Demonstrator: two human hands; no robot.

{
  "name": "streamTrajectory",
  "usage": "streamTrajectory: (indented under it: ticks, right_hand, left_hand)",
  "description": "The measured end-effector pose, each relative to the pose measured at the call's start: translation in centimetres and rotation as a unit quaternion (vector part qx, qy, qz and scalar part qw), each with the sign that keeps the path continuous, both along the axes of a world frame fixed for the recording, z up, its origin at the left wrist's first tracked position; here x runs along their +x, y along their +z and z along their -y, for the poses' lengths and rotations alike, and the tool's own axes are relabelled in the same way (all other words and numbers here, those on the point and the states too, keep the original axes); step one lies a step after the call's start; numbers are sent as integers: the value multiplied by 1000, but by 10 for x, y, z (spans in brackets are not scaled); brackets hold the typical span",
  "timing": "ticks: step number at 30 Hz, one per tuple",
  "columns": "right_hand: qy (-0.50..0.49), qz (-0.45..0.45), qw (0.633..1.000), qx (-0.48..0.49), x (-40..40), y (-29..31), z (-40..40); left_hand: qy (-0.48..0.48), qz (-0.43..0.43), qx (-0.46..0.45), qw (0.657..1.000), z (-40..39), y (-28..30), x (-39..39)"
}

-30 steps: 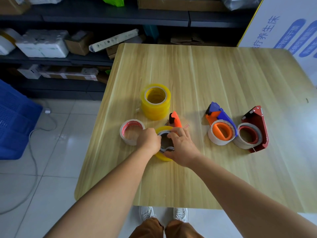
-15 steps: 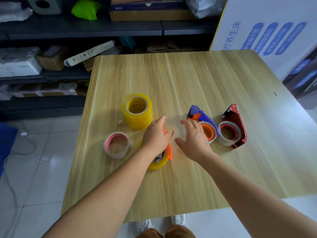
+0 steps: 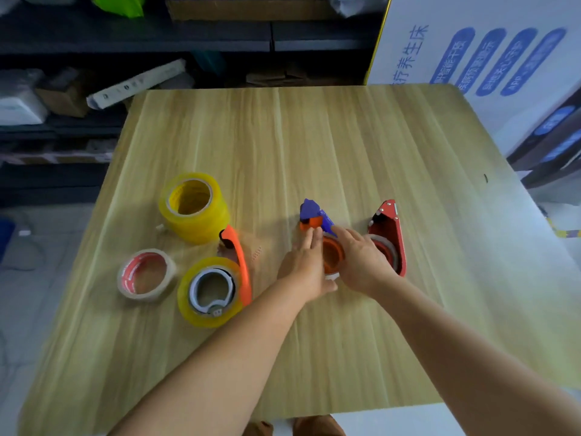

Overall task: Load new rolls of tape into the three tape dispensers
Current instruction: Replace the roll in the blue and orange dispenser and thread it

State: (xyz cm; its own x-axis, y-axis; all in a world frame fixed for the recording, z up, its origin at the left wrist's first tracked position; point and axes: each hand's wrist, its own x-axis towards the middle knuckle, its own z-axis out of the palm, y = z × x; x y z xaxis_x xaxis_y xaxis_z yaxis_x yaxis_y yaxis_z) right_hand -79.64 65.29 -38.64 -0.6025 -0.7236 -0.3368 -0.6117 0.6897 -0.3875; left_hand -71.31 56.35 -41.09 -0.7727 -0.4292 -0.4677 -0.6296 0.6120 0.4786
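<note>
Wooden table [image 3: 314, 136] — hands [image 3: 306, 269] flanking dispenser [image 3: 317, 220]

A light wooden counter [image 3: 314, 146] is sitting before dark shelving [image 3: 220, 39] that is holding cardboard boxes [image 3: 245, 9] and a green bag [image 3: 118, 4]. A white printed board [image 3: 478, 51] is standing at the right.

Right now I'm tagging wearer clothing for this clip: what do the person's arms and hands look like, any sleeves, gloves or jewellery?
Both forearms are bare with no sleeve in view. The left hand and right hand wear no gloves, and no rings, watch or wristband show.
</note>
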Motion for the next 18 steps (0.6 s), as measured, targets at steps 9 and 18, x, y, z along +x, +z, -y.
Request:
streamTrajectory:
  ticks: [9,18]
  right_hand:
    - [87,35,995,-20,-10,-6,16]
    - [104,42,994,1,-8,-6,24]
  left_hand:
    - [78,-39,-30,996,18,-2,2]
    - [93,-29,-35,995,28,-2,13]
